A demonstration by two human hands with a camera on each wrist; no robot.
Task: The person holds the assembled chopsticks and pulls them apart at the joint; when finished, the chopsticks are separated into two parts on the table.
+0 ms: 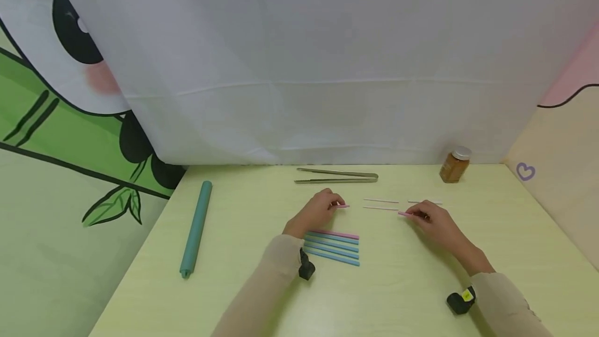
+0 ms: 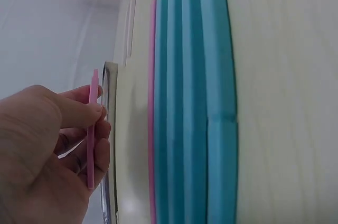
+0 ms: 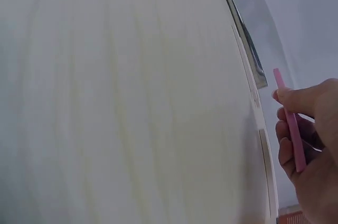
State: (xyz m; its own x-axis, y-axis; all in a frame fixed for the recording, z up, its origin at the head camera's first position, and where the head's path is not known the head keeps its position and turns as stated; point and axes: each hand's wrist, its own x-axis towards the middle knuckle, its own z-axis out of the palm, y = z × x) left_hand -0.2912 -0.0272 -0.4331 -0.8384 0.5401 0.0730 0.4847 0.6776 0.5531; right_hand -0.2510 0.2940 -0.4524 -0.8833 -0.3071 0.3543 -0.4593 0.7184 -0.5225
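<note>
My left hand [image 1: 320, 209] pinches a short pink stick [image 2: 92, 129] between thumb and fingers, above the table's middle. Its wrist is over a row of several blue sticks [image 1: 334, 251], laid side by side with a longer pink stick [image 1: 337, 234] along their far side. To the right, my right hand [image 1: 437, 222] holds another short pink stick [image 3: 290, 121] by thumb and fingertips. Thin pale sticks [image 1: 380, 208] lie between and just beyond the hands, one pale stick [image 1: 435, 203] partly behind the right hand.
Metal tongs [image 1: 337, 176] lie at the back of the table, in front of a white cloth [image 1: 327, 66]. A brown jar [image 1: 454, 165] with a silver lid stands back right. On the left lies a rolled teal mat [image 1: 196, 228].
</note>
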